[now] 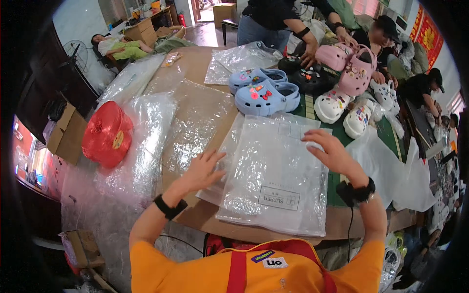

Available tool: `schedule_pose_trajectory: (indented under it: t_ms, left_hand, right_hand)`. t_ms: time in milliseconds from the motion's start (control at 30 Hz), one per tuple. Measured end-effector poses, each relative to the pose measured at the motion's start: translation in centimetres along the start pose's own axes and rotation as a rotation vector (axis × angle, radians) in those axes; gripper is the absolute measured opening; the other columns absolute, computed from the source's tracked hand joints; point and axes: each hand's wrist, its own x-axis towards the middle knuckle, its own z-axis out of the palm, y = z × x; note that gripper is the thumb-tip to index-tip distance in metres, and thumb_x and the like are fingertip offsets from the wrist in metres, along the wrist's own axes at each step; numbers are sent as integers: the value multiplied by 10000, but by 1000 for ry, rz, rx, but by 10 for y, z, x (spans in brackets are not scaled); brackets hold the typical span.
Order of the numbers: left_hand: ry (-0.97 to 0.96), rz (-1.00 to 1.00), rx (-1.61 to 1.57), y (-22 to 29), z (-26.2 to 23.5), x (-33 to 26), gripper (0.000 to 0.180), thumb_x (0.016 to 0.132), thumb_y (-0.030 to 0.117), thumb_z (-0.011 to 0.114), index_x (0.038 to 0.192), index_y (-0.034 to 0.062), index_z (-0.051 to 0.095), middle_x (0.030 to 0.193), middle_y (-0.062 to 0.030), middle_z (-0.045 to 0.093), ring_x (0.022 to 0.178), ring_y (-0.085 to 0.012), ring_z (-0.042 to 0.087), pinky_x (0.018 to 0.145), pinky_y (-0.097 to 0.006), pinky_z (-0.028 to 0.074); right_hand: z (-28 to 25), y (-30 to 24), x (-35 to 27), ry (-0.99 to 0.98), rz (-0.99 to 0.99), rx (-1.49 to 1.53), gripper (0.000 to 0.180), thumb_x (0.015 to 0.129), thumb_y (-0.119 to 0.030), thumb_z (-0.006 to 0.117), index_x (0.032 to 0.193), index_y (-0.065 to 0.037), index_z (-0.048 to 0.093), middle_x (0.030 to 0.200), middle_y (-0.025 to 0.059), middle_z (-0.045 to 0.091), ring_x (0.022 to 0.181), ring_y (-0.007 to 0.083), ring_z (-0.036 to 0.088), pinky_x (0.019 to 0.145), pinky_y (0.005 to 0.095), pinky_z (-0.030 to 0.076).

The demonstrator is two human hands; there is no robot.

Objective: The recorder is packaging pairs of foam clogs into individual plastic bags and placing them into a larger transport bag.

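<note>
Flat, both hands (pixel 202 171) (pixel 332 151) press bag stack (pixel 278 180) edges.

Both hands (pixel 205 168) (pixel 332 151) flat on plastic bags (pixel 276 176).

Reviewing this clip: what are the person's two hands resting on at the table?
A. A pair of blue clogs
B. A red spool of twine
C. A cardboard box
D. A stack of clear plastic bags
D: the left hand and the right hand both lie flat on the stack of clear plastic bags, while the blue clogs and red spool sit apart, untouched.
</note>
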Motion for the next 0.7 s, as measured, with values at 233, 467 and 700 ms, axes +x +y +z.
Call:
schedule_pose_trajectory:
  t_ms: [233,467,700]
  left_hand:
    - [100,-238,312,-5,51,-104,636,814,458,527,1332,136,346,1372,-216,270,1246,-402,252,991,-546,177]
    - [131,-272,376,0,62,-117,515,788,456,560,1228,199,491,1345,-169,343,1232,-361,283,1008,-515,140]
    - [145,-295,323,1,57,-115,524,769,452,592,1221,204,499,1338,-158,361,1226,-353,303,1008,-510,152]
  right_hand:
    - [38,141,133,58,9,-651,382,703,-91,612,1078,-105,539,1133,74,520,1026,277,495,800,410,433]
    - [82,193,224,-44,224,-562,480,702,-153,593,1170,-101,502,1235,81,486,1142,299,433,868,470,397]
    - [95,177,258,51,204,-372,259,730,-108,515,968,-149,609,914,119,626,911,303,568,809,464,373]
